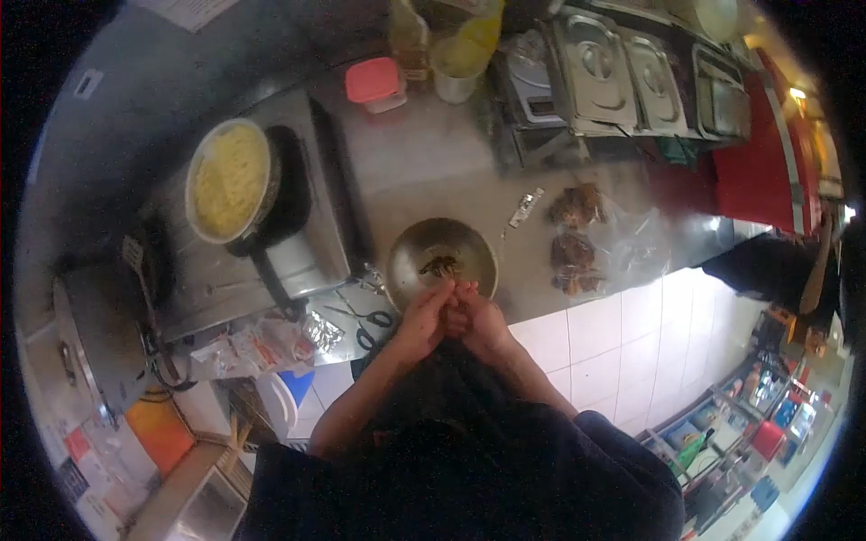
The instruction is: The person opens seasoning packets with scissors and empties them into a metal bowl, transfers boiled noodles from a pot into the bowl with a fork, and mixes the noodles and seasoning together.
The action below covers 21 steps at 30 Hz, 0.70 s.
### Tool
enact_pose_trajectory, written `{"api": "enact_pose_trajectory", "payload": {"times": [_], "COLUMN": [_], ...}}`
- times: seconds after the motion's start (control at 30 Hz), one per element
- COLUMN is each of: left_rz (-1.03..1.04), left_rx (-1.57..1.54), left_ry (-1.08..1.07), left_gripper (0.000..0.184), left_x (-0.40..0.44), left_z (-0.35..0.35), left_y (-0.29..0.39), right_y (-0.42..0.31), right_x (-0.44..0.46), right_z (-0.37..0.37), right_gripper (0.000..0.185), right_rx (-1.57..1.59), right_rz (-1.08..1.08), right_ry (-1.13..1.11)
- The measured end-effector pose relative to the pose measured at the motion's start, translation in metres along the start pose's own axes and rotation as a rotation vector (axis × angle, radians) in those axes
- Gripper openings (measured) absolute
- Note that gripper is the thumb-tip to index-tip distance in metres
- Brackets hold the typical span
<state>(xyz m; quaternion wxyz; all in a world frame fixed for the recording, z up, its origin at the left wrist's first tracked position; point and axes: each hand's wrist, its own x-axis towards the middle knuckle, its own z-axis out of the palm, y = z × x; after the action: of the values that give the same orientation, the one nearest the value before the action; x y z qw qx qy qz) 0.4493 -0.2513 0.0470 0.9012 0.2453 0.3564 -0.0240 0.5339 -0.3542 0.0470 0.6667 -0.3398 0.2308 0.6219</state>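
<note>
Near side of the metal bowl (408, 255), left hand (428, 317) and right hand (483, 319) bunched closed, dark bits (439, 265) just beyond, can't tell what's gripped.

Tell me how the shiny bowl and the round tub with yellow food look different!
The shiny bowl is grey-brown; the round tub has a pale rim. The bowl has just some dark bits near its middle, but yellow food fills most of the tub. The left hand and right hand are at the bowl, while neither is at the tub. Both are round and open on top.
</note>
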Motion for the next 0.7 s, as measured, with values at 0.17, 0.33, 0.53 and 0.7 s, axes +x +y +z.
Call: {"api": "enact_pose_trajectory", "payload": {"times": [0.17,0.33,0.53,0.7], "left_rz": [0.029,0.143,0.124,0.108], "left_rx": [0.01,0.044,-0.127,-0.441], "left_ry": [0.006,0.116,0.258,0.148], "left_gripper": [0.035,0.027,0.016,0.017], "left_x": [0.0,0.018,0.023,0.029], "left_z": [-0.002,-0.009,-0.005,-0.019], "left_y": [-0.002,-0.037,-0.033,-0.039], "right_y": [0.025,0.026,0.025,0.03], "right_x": [0.019,0.005,0.001,0.004], "right_z": [-0.036,-0.02,-0.005,-0.004], "right_gripper": [0.025,0.028,0.023,0.021], "right_rx": [-0.66,-1.427,-1.652,-1.728], "right_rz": [-0.253,-0.668,-0.683,-0.872], "right_ry": [0.114,0.229,0.291,0.178]}}
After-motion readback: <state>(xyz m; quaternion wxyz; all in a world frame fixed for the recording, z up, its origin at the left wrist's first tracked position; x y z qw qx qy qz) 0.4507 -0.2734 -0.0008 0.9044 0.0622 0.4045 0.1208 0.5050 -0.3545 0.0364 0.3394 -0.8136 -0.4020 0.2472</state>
